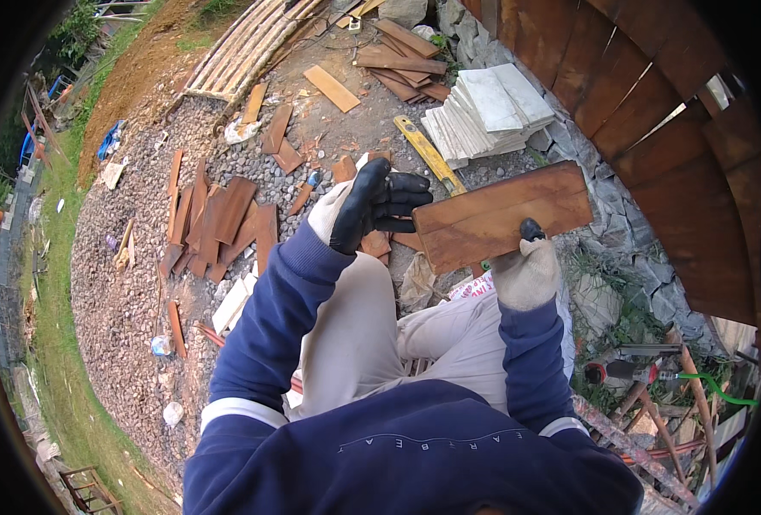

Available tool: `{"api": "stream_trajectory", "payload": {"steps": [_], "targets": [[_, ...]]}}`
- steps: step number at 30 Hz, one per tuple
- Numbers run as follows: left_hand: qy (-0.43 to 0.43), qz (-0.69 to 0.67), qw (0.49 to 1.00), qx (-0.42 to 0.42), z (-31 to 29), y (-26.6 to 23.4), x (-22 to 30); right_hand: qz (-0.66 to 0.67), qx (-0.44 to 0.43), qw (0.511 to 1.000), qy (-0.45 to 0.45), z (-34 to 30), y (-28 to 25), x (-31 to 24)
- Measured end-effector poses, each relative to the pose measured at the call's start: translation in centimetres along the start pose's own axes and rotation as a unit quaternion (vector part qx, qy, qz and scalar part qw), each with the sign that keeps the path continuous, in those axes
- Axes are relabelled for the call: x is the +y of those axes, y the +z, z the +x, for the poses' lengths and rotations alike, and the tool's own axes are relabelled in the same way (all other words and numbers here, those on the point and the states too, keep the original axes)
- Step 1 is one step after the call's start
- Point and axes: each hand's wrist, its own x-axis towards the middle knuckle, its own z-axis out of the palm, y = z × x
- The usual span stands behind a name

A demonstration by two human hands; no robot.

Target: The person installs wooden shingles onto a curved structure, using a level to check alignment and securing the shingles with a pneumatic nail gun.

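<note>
From the head view, I am reading a board-handling step: the black-and-white gloved right hand [526,273] is pinching the brown rectangular wooden board [501,206] bodyward of the pale flat-tile stack [488,112], the matching left hand [370,206] is hovering open beside it, the next move probably needing a steady pinch.

A head-worn fisheye camera faces down, left hand [370,206] and right hand [526,273] near, gravel [127,275] farther off.
</note>
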Motion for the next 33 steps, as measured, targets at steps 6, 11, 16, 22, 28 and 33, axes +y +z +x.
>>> {"api": "stream_trajectory", "payload": {"steps": [6,11,16,22,28,33], "targets": [[0.013,0.050,0.998,-0.027,-2.0,7.4,-2.0,0.050,0.059,0.994,-0.079,-5.9,-3.1,-4.2],[0.205,0.299,0.930,-0.059,-3.2,10.6,-3.7,-0.050,0.080,0.987,-0.129,-9.4,-5.1,-6.2],[0.336,0.460,0.813,-0.120,-3.0,15.2,-7.8,-0.429,-0.041,0.875,-0.220,-12.0,-0.6,-6.2],[-0.017,-0.226,0.966,-0.128,-2.5,12.4,-11.8,-0.173,-0.173,0.969,-0.036,-13.9,-0.8,-7.4],[-0.057,-0.312,0.931,-0.178,-2.2,10.1,-13.7,-0.351,-0.041,0.915,-0.193,-13.9,-2.1,-7.6],[-0.041,-0.312,0.942,-0.113,-2.0,8.8,-16.8,-0.585,-0.109,0.789,-0.155,-13.6,-2.2,-4.1]]}}
